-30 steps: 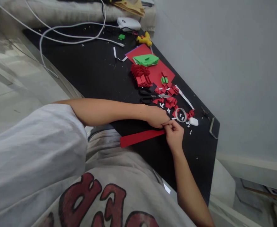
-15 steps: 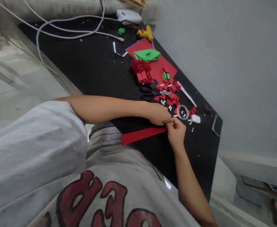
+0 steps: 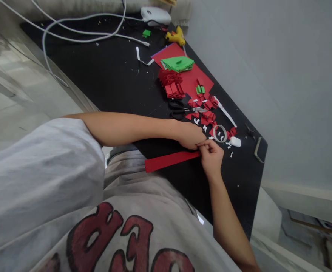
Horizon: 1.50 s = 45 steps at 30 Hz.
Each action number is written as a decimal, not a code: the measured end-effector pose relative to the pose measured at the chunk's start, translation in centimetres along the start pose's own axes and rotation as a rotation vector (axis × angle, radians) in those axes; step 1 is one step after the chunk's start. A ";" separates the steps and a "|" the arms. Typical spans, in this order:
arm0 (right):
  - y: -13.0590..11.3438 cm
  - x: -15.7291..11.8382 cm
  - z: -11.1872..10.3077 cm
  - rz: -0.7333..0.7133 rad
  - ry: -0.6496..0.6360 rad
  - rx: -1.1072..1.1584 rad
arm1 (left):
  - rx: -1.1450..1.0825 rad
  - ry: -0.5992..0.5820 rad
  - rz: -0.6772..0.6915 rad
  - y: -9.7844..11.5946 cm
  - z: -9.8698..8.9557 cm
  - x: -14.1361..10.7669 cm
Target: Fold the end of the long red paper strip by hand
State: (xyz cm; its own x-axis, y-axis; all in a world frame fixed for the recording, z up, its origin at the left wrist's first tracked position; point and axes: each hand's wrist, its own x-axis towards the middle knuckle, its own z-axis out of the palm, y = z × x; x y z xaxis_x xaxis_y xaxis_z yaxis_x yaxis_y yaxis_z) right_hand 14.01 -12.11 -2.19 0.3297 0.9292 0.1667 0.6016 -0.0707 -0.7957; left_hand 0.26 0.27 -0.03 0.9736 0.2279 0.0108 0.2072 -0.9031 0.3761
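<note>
A long red paper strip [image 3: 168, 160] runs leftward from my fingers, its far end reaching past the table's near edge. My left hand [image 3: 192, 136] is closed at the strip's right end, most of its fingertips hidden from the camera. Touching it, my right hand [image 3: 212, 156] pinches the same end between thumb and fingers. Just beyond the hands lie small folded red paper pieces [image 3: 208, 116], a roll of tape [image 3: 220, 133] and black-handled scissors [image 3: 179, 109].
Behind the scissors are stacked red folded papers [image 3: 171, 85], green folded paper [image 3: 177, 63] and a red sheet [image 3: 194, 79]. A yellow glue gun [image 3: 177, 36], white cables [image 3: 98, 36], a white case [image 3: 235, 141] and a phone [image 3: 261, 150] also lie on the black table [image 3: 98, 75].
Both hands stay pinched at the strip's right end, with hardly any movement. The camera view has shifted slightly.
</note>
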 end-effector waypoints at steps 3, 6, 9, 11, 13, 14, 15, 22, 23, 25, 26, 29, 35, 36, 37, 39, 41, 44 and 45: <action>0.1 0.0 0.0 -0.006 -0.001 0.008 | 0.014 -0.013 -0.002 0.1 -0.1 0.0; 0.2 0.0 0.0 0.000 0.001 0.010 | 0.015 -0.021 -0.003 0.1 -0.2 -0.1; 0.2 0.0 0.0 0.007 -0.001 0.019 | -0.007 -0.025 -0.013 0.1 -0.2 -0.1; 0.3 -0.1 0.0 0.005 -0.006 0.022 | -0.021 -0.023 -0.016 0.1 -0.2 -0.1; 0.3 -0.1 -0.1 0.004 -0.008 0.019 | -0.030 -0.010 -0.016 0.1 -0.2 -0.1; 0.3 -0.1 -0.1 0.004 -0.009 0.017 | -0.032 -0.002 -0.014 0.1 -0.2 -0.1; 0.4 -0.1 -0.1 0.006 -0.010 0.016 | -0.033 0.003 -0.011 0.1 -0.1 -0.1; 0.5 -0.1 0.0 0.012 -0.011 0.007 | -0.032 0.010 0.002 0.0 0.0 0.0; 0.5 0.0 0.0 0.009 -0.010 0.008 | -0.038 0.014 0.003 0.0 0.0 0.0; 0.4 0.0 0.0 0.006 -0.010 0.013 | -0.050 0.022 0.004 0.0 0.0 0.0; 0.4 0.0 0.0 0.005 -0.010 0.014 | -0.052 0.021 0.004 0.0 0.0 0.0; 0.3 0.0 -0.1 0.005 -0.012 0.007 | -0.039 0.002 0.007 0.0 0.0 0.1; 0.3 0.0 -0.1 0.003 -0.013 0.005 | -0.017 -0.007 0.007 -0.1 0.2 0.1; 0.3 0.0 0.0 0.004 -0.014 0.006 | -0.030 0.004 0.003 -0.1 0.3 0.1; 0.3 0.0 0.0 0.003 -0.014 0.003 | -0.045 0.015 0.000 -0.2 0.3 0.2; 0.3 0.0 0.0 -0.005 -0.008 -0.004 | -0.064 0.032 0.001 -0.3 0.4 0.2; 0.3 0.0 0.0 -0.016 -0.002 -0.003 | -0.067 0.031 0.013 -0.3 0.5 0.3; 0.3 -0.1 0.0 -0.018 -0.003 -0.001 | -0.040 0.008 0.030 -0.3 0.5 0.4; 0.3 -0.1 0.0 -0.017 -0.006 -0.004 | -0.030 0.004 0.032 -0.3 0.5 0.4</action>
State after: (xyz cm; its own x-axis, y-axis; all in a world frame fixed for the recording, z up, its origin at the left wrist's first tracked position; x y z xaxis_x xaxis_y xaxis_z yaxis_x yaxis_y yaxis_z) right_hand 14.22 -12.20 -2.45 0.3150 0.9325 0.1766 0.6096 -0.0562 -0.7907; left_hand 0.59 0.42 -0.61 0.9793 0.2007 0.0264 0.1732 -0.8985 0.4033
